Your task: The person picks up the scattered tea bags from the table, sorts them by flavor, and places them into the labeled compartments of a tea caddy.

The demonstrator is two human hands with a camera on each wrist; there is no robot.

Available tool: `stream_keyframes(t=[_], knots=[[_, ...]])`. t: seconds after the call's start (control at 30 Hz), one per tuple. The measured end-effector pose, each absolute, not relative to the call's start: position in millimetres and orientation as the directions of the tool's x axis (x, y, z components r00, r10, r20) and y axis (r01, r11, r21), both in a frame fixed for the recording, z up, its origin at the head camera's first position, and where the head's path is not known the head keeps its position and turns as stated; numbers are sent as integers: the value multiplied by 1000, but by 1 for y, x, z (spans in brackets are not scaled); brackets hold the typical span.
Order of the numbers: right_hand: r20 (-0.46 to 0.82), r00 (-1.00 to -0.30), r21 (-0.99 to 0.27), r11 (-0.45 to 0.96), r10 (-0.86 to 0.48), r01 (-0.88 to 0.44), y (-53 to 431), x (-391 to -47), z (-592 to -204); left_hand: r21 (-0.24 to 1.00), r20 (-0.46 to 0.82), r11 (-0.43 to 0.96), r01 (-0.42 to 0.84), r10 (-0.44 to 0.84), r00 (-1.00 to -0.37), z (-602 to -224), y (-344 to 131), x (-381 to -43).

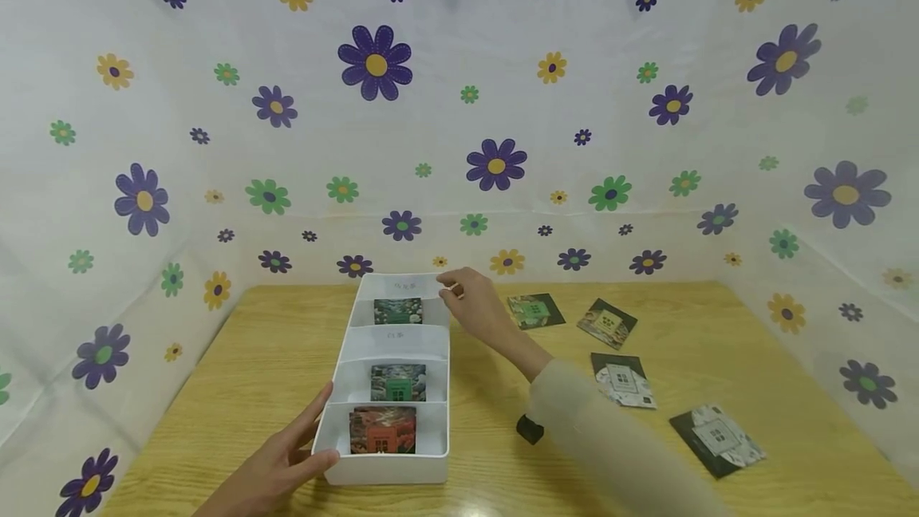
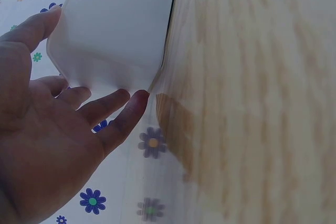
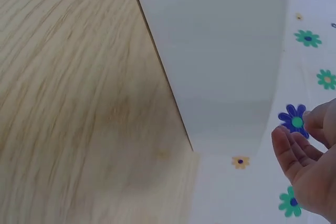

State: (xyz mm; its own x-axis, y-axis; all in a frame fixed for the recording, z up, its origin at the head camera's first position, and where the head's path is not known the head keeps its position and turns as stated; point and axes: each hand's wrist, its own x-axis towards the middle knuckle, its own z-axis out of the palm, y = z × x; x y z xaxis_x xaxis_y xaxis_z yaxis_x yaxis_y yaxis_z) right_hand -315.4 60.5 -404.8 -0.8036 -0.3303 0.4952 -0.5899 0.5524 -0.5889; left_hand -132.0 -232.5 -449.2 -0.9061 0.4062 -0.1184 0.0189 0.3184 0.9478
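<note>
A long white divided box (image 1: pixel 388 471) stands on the table, with small printed tea bag packets in several compartments. Red packets (image 1: pixel 384 428) stand in the nearest one, a green-labelled packet (image 1: pixel 398 383) behind them, and a dark green packet (image 1: pixel 398 311) towards the far end. My left hand (image 1: pixel 276 457) touches the box's near left corner, thumb at the front and fingers along the side; its fingertips meet the white wall in the left wrist view. Beside the box's far right corner is my right hand (image 1: pixel 474 305), fingers loosely bent. No object shows between them in the right wrist view.
Several loose packets lie right of the box: a green one (image 1: pixel 535 310), a yellow-labelled one (image 1: pixel 607 323) and white-grey ones (image 1: pixel 623 380). A small black object (image 1: pixel 530 428) sits near the right forearm. Flower-patterned white cloth (image 1: pixel 445 126) hangs around the wooden table (image 1: pixel 251 357).
</note>
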Motion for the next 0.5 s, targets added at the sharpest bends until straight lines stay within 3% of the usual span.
stream_keyframes(t=[0.17,0.5], knots=[[495,-826,-663,496,-270,-560,89,-310,-395,941,-110,338,31,388,-915,-449,-232,-132],[351,-892,-774,447,-285,-448,170,-290,-387,937,-114,347,29,385,-916,-449,-232,-132]])
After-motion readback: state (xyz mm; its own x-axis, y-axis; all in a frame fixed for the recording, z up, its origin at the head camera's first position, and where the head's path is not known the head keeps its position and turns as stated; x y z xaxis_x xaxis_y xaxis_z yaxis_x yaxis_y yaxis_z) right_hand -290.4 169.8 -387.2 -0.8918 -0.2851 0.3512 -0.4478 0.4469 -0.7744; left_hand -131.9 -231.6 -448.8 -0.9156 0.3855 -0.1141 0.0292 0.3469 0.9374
